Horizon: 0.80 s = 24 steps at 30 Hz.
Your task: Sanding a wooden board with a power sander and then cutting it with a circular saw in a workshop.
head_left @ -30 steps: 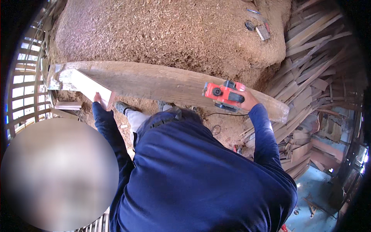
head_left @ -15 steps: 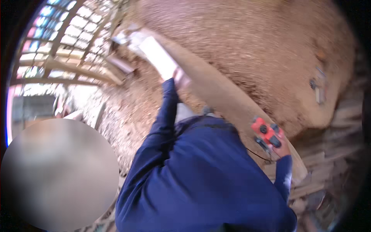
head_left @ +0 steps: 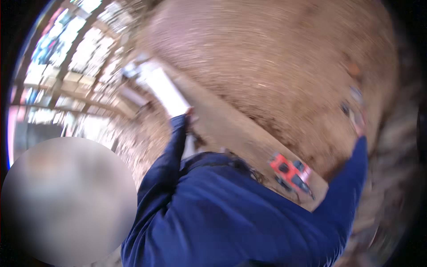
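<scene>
A long wooden plank [head_left: 240, 129] runs diagonally from the far left to the near right in front of me. Along its far left part lies a bright, pale board [head_left: 165, 91]. My left hand [head_left: 189, 116] is closed around the near end of that board, as far as the blur shows. On the plank's near right end rests a red and black power tool [head_left: 291, 171], perhaps an electric planer, with no hand on it. My right hand [head_left: 361, 129] stretches far right, at a small hand tool [head_left: 356, 115] on the ground; motion smears its fingers.
Brown earth [head_left: 275, 58] spreads beyond the plank. An orange-brown object [head_left: 353, 69] lies beyond the small tool. At the left stands a wooden lattice [head_left: 66, 62], with a short piece of timber [head_left: 129, 100] near it. A blurred grey disc covers the lower left.
My right hand has let go of the red power tool, leaving it on the plank, and has reached right to the small tool. My left hand stays at the pale board's end.
</scene>
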{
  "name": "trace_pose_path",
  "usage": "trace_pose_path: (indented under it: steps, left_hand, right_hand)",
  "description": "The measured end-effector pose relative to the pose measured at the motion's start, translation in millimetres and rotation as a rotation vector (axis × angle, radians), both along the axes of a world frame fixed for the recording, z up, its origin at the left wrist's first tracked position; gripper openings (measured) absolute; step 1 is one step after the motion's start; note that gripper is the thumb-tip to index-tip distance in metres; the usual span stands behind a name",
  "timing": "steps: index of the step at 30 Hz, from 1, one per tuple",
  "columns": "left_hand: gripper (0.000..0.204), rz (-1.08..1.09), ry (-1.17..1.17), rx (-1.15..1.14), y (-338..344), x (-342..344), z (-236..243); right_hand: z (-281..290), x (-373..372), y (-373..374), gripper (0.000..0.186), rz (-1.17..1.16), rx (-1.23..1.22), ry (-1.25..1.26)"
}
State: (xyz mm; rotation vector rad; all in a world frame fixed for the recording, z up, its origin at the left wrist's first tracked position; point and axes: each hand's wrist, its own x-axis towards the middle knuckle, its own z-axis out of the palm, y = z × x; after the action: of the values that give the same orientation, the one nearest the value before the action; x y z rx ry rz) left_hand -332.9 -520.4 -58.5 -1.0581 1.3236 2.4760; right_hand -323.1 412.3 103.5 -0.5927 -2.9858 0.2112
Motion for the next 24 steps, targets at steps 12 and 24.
trace_pose_path:
  steps: [12, 24]
  left_hand:
    - [0.113, 0.188, -0.014, -0.992, 42, 14, 76]
    - [0.134, 0.233, -0.065, -0.989, -16, -10, 59]
  right_hand:
    - [19, 26, 22, 0.075, -0.35, -0.165, 0.324]
    - [30, -30, -516, 0.068, 0.771, -0.478, 0.184]
